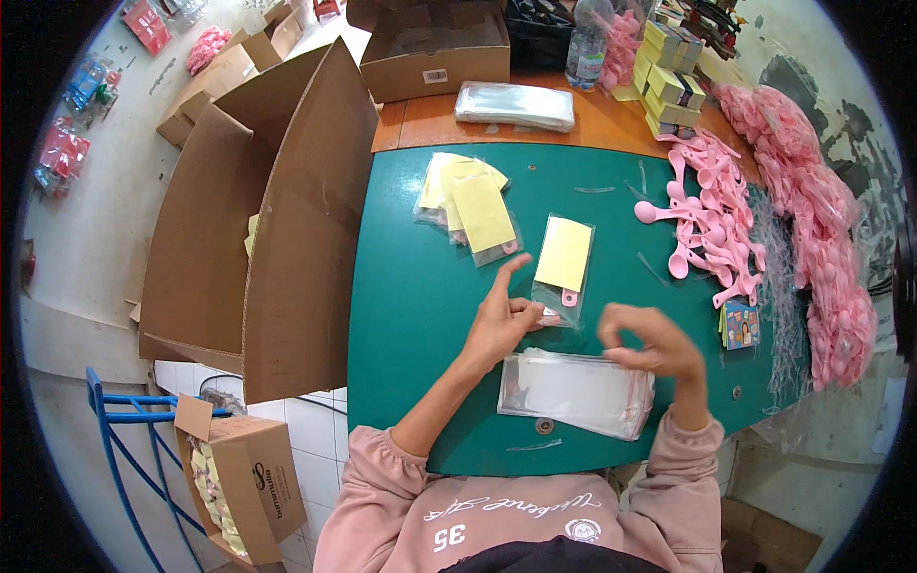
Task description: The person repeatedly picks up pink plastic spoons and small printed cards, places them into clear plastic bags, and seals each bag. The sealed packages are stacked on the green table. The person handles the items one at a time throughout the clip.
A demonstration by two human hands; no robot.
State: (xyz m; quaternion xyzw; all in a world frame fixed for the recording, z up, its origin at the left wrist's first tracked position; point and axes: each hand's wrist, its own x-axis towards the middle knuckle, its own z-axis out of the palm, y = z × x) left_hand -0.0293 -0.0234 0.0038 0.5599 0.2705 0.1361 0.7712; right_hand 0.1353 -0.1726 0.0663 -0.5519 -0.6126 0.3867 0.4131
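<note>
A clear plastic bag [554,307] with a yellow card [564,252] and a pink handle end showing lies on the green table. My left hand [501,320] is at the bag's near end, index finger stretched out, its thumb and other fingers closed on the edge. To the right, above the table, my right hand [654,341] is curled in a pinch; whatever it may hold is hidden. Just below both hands lies a stack of flat clear bags [573,393]. Filled bags with yellow cards [481,212] overlap at the upper left of the table.
Loose pink spoons [707,215] heap at the right, beside small picture cards [739,326] and long bundles of bagged pink spoons [829,286]. A large cardboard box [306,229] stands along the left edge. At the back are a clear-bag pack [514,106] and a bottle [586,48].
</note>
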